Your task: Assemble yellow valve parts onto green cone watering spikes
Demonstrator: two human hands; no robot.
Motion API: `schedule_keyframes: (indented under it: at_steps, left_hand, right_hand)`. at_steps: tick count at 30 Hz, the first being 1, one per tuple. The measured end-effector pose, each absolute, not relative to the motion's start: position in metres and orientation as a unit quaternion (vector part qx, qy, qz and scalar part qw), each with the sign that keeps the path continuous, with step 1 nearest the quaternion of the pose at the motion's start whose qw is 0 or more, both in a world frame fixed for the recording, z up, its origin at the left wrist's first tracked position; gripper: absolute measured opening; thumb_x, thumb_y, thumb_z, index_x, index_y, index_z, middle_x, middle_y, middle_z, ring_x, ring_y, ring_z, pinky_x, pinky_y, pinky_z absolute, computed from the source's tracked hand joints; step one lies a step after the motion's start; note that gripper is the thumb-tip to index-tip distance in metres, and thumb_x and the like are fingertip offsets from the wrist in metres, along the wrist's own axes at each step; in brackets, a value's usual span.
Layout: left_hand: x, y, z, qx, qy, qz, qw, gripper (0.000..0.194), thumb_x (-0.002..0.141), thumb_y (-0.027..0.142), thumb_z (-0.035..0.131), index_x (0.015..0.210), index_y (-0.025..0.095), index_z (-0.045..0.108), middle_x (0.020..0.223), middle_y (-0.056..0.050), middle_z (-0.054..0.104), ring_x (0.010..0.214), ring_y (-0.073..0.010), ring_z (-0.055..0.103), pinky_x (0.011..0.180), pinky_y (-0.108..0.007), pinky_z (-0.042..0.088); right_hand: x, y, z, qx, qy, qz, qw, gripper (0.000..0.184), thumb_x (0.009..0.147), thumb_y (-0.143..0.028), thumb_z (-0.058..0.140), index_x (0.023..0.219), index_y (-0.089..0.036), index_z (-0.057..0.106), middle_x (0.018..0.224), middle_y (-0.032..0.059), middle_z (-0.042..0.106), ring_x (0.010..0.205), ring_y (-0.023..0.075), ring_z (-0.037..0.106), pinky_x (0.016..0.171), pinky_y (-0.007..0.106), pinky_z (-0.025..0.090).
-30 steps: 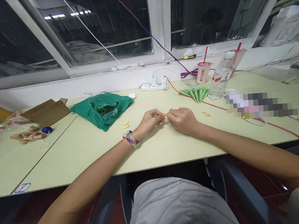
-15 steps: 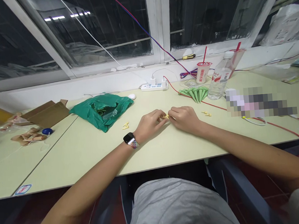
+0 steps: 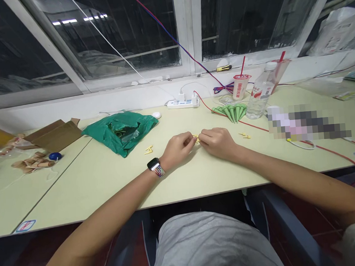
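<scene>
Some small yellow plastic (image 3: 197, 138) is pinched between the fingertips of my left hand (image 3: 177, 149) and my right hand (image 3: 218, 142), just above or on the worktop (image 3: 108, 187) – I cannot tell which. Both hands are drawn in narrow, fingers curled and tips close together, so only bits of the plastic show and its shape is mostly hidden. On my left wrist sits a watch (image 3: 153, 163) with a dark face and a patterned strap.

A few loose yellow pieces (image 3: 148, 149) lie near my left hand, beyond the watch, and another little group of yellow bits (image 3: 244, 135) rests to the right of my right hand. Farther left is a crumpled green bag (image 3: 125, 142), torn open on top, with a round white thing (image 3: 157, 115) beside its right corner. Past that lie folded cardboard (image 3: 57, 136), a blue ball (image 3: 55, 156) and some wooden parts (image 3: 34, 162).

Ahead of me, a white power strip (image 3: 183, 104) lies by the wall. Green cones (image 3: 231, 112) are fanned out to its right – near a clear bottle (image 3: 259, 98) and a cup (image 3: 240, 88) with a red straw, both upright.
</scene>
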State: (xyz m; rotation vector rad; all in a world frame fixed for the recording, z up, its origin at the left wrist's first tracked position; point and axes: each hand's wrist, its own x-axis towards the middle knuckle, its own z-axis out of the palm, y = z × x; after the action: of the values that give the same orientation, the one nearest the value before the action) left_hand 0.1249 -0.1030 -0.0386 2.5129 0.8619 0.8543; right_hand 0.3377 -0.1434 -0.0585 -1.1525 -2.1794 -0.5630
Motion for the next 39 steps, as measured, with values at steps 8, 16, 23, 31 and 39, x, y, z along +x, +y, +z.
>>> schedule_keyframes:
  at_steps: [8,16,23,31,39]
  left_hand:
    - [0.125,-0.104,-0.037,0.879,0.267,0.351,0.181,0.022,0.107,0.039,0.055,0.100,0.021,0.065,0.089,-0.003,0.066,0.079,-0.0184,0.060,0.074,-0.032,0.046]
    - [0.123,-0.103,-0.035,0.893,0.225,0.324,0.215,0.036,0.108,0.038,0.051,0.087,0.020,0.073,0.086,-0.005,0.067,0.081,-0.0190,0.063,0.079,-0.034,0.047]
    - [0.122,-0.099,-0.037,0.869,0.221,0.333,0.292,0.034,0.105,0.041,0.059,0.090,0.019,0.081,0.086,-0.006,0.071,0.081,-0.0189,0.066,0.077,-0.032,0.049]
    - [0.122,-0.099,-0.039,0.879,0.204,0.322,0.288,0.033,0.104,0.038,0.060,0.126,0.023,0.080,0.095,-0.006,0.073,0.080,-0.0170,0.063,0.074,-0.030,0.048]
    - [0.123,-0.095,-0.046,0.863,0.261,0.321,0.292,0.037,0.103,0.041,0.060,0.129,0.019,0.075,0.083,-0.003,0.070,0.074,-0.0167,0.061,0.071,-0.030,0.049]
  right_hand:
    - [0.339,-0.143,-0.059,-0.415,-0.822,-0.231,0.314,0.033,0.107,-0.022,0.046,0.081,-0.020,0.066,0.073,0.0036,0.064,0.060,0.0156,0.040,0.063,0.034,0.024]
    - [0.344,-0.141,-0.060,-0.439,-0.809,-0.228,0.317,0.027,0.104,-0.021,0.050,0.082,-0.020,0.065,0.077,0.0041,0.067,0.061,0.0157,0.046,0.065,0.033,0.026]
    - [0.345,-0.140,-0.060,-0.472,-0.795,-0.201,0.323,0.017,0.098,-0.017,0.055,0.083,-0.020,0.064,0.081,0.0034,0.069,0.063,0.0155,0.051,0.062,0.032,0.023]
    - [0.346,-0.142,-0.058,-0.508,-0.779,-0.105,0.352,0.010,0.092,-0.017,0.059,0.083,-0.021,0.061,0.081,0.0014,0.068,0.066,0.0156,0.053,0.060,0.030,0.024]
    - [0.347,-0.141,-0.059,-0.498,-0.779,-0.091,0.371,0.006,0.091,-0.017,0.062,0.086,-0.021,0.062,0.082,0.0005,0.068,0.068,0.0151,0.054,0.062,0.030,0.026]
